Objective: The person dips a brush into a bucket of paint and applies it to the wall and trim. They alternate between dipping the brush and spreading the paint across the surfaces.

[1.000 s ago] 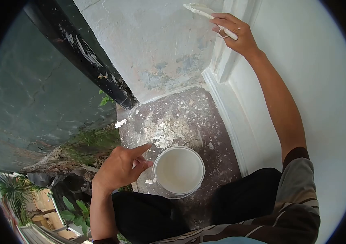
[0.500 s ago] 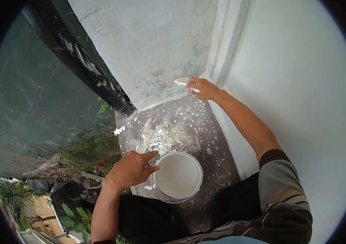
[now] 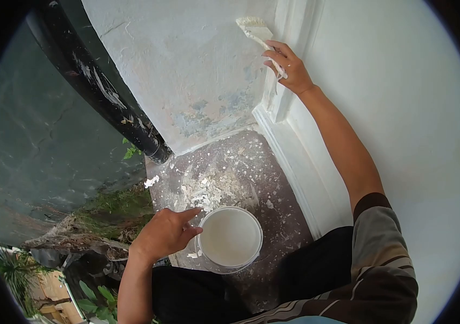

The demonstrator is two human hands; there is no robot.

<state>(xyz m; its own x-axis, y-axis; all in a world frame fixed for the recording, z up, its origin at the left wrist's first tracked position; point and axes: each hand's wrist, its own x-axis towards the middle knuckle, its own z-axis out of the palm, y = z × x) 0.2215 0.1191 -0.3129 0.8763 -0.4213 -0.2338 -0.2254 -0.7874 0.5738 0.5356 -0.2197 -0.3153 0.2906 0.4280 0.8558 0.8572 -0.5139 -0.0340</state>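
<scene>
Right hand (image 3: 290, 67) is raised high on the wall, its fingers closed round the handle of a paintbrush (image 3: 255, 28). The white-loaded bristles point up and to the left and lie against the rough plastered wall (image 3: 186, 65), just beside the white moulding (image 3: 294, 27) that runs up the corner. The forearm stretches up along the smooth white wall on the right, and a striped sleeve (image 3: 381, 254) covers the upper arm.

Down low, the left hand (image 3: 166, 233) sits at the left side of a paint bucket (image 3: 230, 236). Its index finger is stretched out toward the rim and the other fingers are loosely curled, with the fingertips touching the bucket's edge; whether they actually grip it I cannot tell. The bucket stands upright on the dark floor (image 3: 284, 216), holds white paint, and is just in front of the person's dark-trousered knees.

Between the bucket and the foot of the wall lies a scatter of paint flakes (image 3: 213, 186). A black drainpipe (image 3: 105, 100) slants down the left side of the plastered wall and ends near the floor, with weeds (image 3: 113, 208) beyond the floor's left edge.
</scene>
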